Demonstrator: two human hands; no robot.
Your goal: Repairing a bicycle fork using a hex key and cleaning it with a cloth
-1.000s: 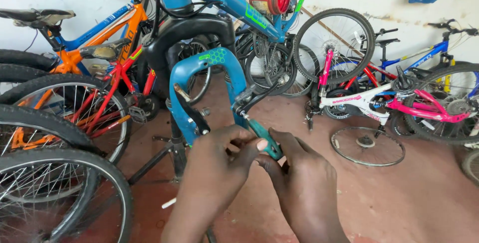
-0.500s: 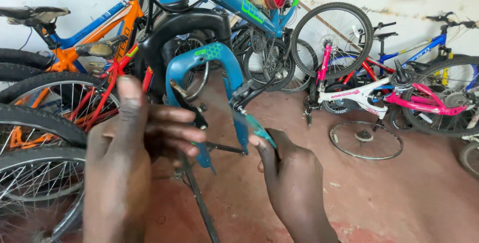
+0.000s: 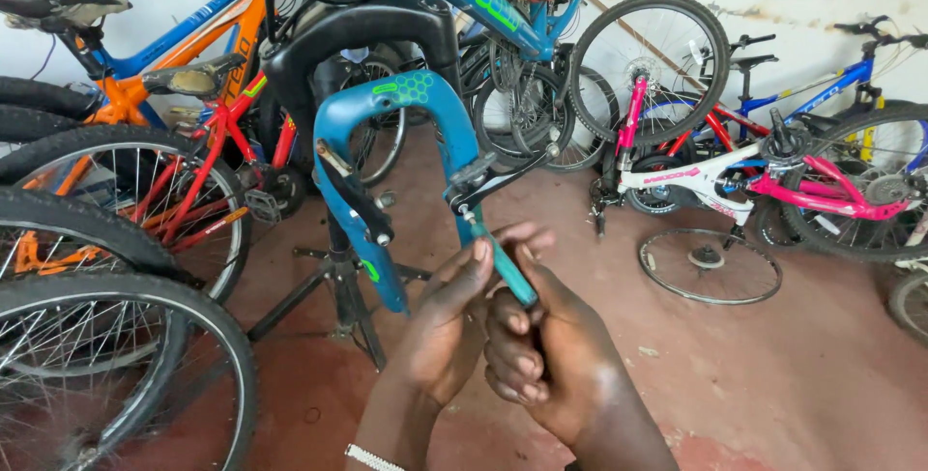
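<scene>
Both hands meet low in the middle, right under the blue suspension fork [image 3: 387, 152]. The right hand [image 3: 556, 365] has its fingers curled shut around the teal-handled tool [image 3: 503, 263], whose slim shaft angles up to the black brake arm [image 3: 483, 181] on the fork leg. The left hand [image 3: 445, 321] closes in beside it, thumb pressed against the teal handle. The fork is glossy blue with a green honeycomb decal at its arch. A loose spoked rim [image 3: 710, 266] lies flat on the reddish concrete floor [image 3: 793, 384], beside a pink-and-white bicycle [image 3: 735, 176].
</scene>
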